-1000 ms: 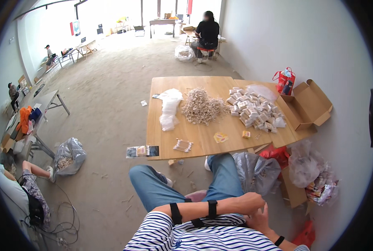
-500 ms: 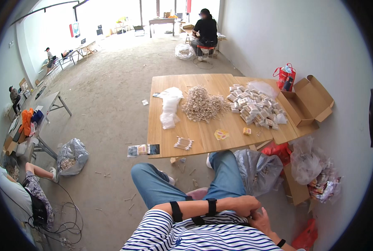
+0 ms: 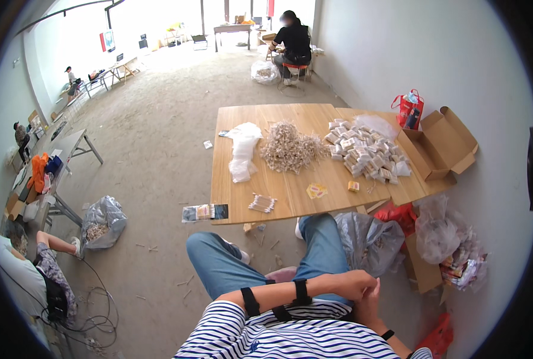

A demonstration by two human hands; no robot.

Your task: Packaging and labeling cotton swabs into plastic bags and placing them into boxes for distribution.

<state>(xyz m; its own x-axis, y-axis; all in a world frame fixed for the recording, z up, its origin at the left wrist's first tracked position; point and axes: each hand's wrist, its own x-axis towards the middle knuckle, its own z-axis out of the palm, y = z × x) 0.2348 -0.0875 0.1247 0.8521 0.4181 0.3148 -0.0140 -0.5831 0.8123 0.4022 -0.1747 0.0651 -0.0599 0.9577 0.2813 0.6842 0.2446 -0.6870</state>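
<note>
My left arm crosses in front of my striped shirt, and my left hand (image 3: 357,285) is curled closed against my right hand (image 3: 369,305), off the table at my right side. Some right fingertips show beside the left knuckles, stretched upward; the rest are hidden. Whatever the left fingers hold, if anything, is out of sight. On the wooden table (image 3: 278,203) ahead lie a small bunch of cotton swabs (image 3: 262,203), a heap of loose swabs (image 3: 290,148), many small packed bundles (image 3: 365,149) and a stack of clear plastic bags (image 3: 243,152).
Yellow cards (image 3: 317,191) and a small yellow box (image 3: 353,186) lie near the table's front edge. An open carton (image 3: 437,146) stands at the right, with plastic sacks (image 3: 371,242) below. A person (image 3: 293,45) sits at the back; another person (image 3: 24,275) is at left.
Both hands have risen slightly. The right fingers, lower and more apart before, now reach up beside the left hand. The things on the table have stayed put.
</note>
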